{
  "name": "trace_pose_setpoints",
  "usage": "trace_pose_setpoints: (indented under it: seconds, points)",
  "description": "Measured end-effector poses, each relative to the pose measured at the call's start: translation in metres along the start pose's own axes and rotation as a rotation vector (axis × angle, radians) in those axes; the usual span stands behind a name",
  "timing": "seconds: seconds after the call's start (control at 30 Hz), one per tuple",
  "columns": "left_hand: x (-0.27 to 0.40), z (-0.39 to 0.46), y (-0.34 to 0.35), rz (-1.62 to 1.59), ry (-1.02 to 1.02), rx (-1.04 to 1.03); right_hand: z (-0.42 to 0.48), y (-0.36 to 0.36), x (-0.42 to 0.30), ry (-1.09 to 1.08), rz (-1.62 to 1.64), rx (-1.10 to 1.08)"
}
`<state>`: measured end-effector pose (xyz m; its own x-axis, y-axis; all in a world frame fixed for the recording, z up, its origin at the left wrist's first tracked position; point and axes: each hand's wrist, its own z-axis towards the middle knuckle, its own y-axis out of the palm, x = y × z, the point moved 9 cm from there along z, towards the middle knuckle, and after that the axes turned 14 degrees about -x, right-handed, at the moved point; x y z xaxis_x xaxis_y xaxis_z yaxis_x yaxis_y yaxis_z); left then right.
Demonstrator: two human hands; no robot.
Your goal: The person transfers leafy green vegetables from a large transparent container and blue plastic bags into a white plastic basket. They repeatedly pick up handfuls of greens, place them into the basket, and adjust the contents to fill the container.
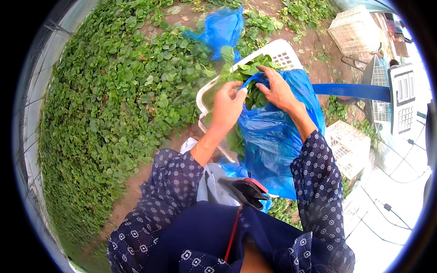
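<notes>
Leafy greens (256, 97) fill a white plastic crate (279, 51) in front of me. A blue plastic bag (273, 136) lies over the crate's right side, with its mouth around part of the greens. My left hand (228, 104) pinches the bag's bunched edge between thumb and fingers. Opposite it, my right hand (278, 88) is at the bag's rim over the greens, thumb and forefinger apart; whether its other fingers grip the plastic is hidden. Some leaves stick up beyond the left fingertips, partly blurred.
Low leafy plants (119, 102) cover the ground at left. Another blue bag (223, 29) lies beyond the crate. Pale crates (355, 30) (348, 146) stand at right, near a scale's display unit (403, 99) on a blue post (351, 92). A black pouch (251, 192) hangs at my waist.
</notes>
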<state>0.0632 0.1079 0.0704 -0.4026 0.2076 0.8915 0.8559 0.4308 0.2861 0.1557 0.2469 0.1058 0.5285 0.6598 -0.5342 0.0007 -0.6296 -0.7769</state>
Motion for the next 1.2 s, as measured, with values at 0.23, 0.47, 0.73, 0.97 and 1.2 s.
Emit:
trace_pose_setpoints:
  seconds: [0.23,0.47,0.73,0.97,1.2]
  points:
    - [0.03,-0.013,0.008,1.019,0.162,0.022,-0.028,-0.021,-0.024,-0.063,-0.396,0.174]
    - [-0.029,-0.013,0.056,1.395,0.226,-0.295,-0.112,-0.051,0.011,0.254,-0.436,0.429]
    - [-0.105,0.007,0.026,1.68,-0.27,-0.416,-0.129,0.052,0.094,0.615,-0.283,0.181]
    - [-0.145,0.044,0.01,1.656,-0.499,-0.579,-0.093,0.068,0.123,0.609,-0.178,0.262]
    - [-0.109,0.032,0.031,1.656,-0.36,-0.599,-0.14,0.01,0.085,0.483,-0.062,0.431]
